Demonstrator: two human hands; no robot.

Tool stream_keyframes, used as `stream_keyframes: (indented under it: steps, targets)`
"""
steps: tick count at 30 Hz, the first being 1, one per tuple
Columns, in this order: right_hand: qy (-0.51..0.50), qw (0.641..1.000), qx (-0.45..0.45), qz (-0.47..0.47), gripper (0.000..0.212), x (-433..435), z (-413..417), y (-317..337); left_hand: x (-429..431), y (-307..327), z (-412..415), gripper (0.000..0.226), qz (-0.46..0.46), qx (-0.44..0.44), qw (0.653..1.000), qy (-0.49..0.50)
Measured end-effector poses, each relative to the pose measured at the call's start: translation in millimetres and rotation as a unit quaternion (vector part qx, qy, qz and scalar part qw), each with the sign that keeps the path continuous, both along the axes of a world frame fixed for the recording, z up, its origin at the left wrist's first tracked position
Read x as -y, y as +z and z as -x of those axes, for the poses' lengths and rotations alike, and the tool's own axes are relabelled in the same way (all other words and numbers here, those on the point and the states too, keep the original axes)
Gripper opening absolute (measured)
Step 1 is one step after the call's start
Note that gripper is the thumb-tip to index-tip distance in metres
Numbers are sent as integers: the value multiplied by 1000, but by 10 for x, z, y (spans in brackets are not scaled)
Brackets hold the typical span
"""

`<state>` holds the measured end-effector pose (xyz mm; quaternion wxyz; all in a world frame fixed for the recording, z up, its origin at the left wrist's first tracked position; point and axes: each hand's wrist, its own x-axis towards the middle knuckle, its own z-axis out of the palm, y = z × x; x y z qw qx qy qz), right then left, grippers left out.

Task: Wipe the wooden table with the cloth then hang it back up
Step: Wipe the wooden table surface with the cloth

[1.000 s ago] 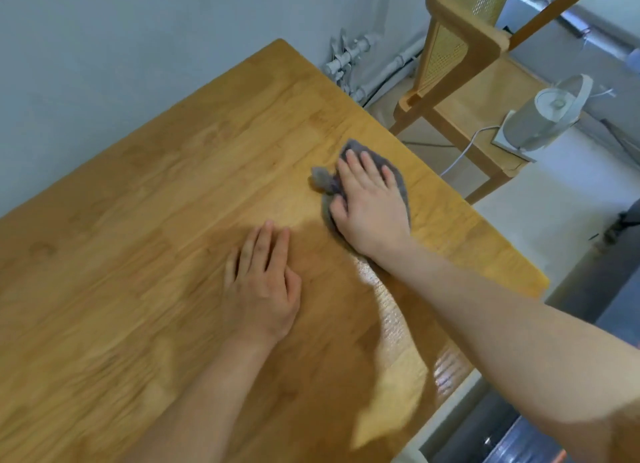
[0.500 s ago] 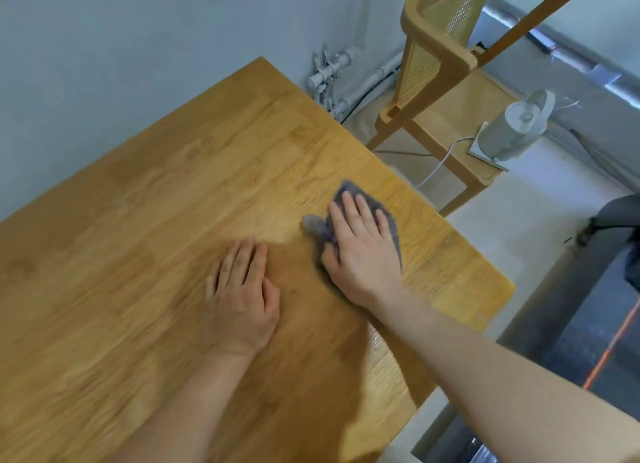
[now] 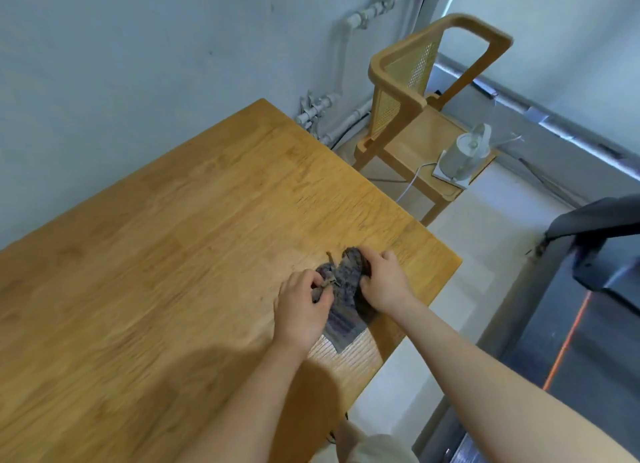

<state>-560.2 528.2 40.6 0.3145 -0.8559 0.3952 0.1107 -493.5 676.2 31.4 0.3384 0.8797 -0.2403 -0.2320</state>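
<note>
A grey cloth [image 3: 344,301] lies bunched on the wooden table [image 3: 166,254], near the table's right edge. My left hand [image 3: 303,308] pinches the cloth's left side, where a small loop sticks up. My right hand [image 3: 382,282] grips the cloth's right side with curled fingers. One corner of the cloth reaches toward me, flat on the wood.
A wooden chair [image 3: 426,116] with a cane back stands beyond the table's far right corner, with a white kettle [image 3: 464,157] and its cord on the seat. Pipes [image 3: 322,111] run along the grey wall. A dark machine [image 3: 595,254] stands at the right.
My right hand stopped pressing flat on the cloth and now grips it. My left hand left the bare wood and took hold of the cloth. The view pulled back and up.
</note>
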Motion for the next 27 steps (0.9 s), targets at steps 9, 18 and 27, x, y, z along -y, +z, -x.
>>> stream_keyframes:
  steps: [9,18,27]
  targets:
    - [-79,958,97,-258,24,101,306,580,-604,485,-345,16,76,-175,944,267]
    - [120,894,187,-389,20,-116,-44,1596,-185,1283,-290,50,124,-70,984,-105]
    - [89,933,211,-278,10,343,-181,1955,-34,1616,-704,43,177,5,978,-113]
